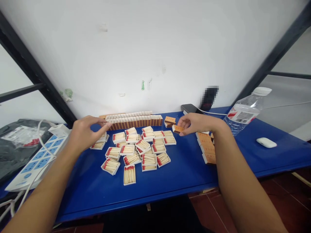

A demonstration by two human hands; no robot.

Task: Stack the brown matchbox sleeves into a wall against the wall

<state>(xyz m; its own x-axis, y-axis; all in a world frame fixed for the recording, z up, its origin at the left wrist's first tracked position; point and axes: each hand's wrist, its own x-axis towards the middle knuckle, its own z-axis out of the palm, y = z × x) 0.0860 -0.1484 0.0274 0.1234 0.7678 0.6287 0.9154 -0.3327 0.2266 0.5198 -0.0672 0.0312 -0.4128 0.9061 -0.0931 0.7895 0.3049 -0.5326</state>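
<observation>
a black plastic bag with a clear packet on top lies well to the left of the matchbox row, the long double line of boxes standing on edge along the back of a blue table, close to the white wall. between bag and row, a white power strip with blue sockets carries a white plug and cables. a person's left hand reaches to the left end of the row, thumb and forefinger brought to a narrow gap beside the boxes; whether anything is pinched there cannot be told. in front of the row, open match trays, filled with red-tipped sticks, lie scattered and partly heaped on one another. just past the row's right end sits a small stack of matchboxes, and near it the right hand grips a single orange matchbox between thumb and fingers. farther right and nearer the front than the row, more orange boxes lie in a line, partly hidden by the right forearm. behind them, to the right of the row, rests a dark flat device; farther right still stand a clear bottle with a white cap and, beyond it, a small white case.
</observation>
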